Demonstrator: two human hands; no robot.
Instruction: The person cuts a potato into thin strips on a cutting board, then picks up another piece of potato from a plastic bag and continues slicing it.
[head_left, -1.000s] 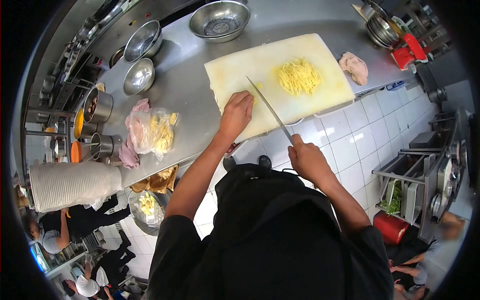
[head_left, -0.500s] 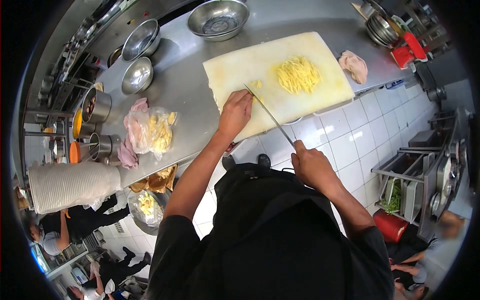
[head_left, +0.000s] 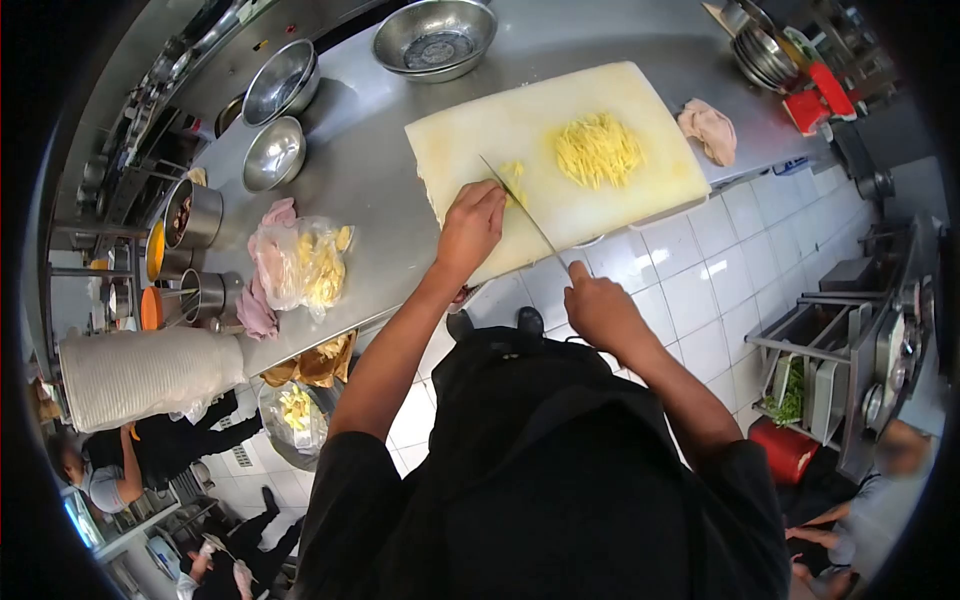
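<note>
My right hand [head_left: 605, 312] is wrapped round the handle of a long knife [head_left: 530, 217], whose blade slants up and left across the front of the white cutting board [head_left: 500, 115]. Beside the blade, my left hand [head_left: 471, 226] rests on the board with its fingers bent and pressed together; what they hold, if anything, is hidden. Small yellow pieces [head_left: 514, 172] lie just right of the blade. Farther right on the board is a heap of thin yellow strips [head_left: 598, 150].
Metal bowls [head_left: 435, 42] stand at the counter's back. A plastic bag of yellow pieces [head_left: 322, 262] and pink cloths [head_left: 256, 310] lie left. Right of the board are another cloth [head_left: 708, 132] and a red object [head_left: 818, 100]. Other people [head_left: 125, 465] are at lower left and right.
My right hand has moved left and slightly up with the knife, and the blade tip has shifted up and left. My left hand has barely moved.
</note>
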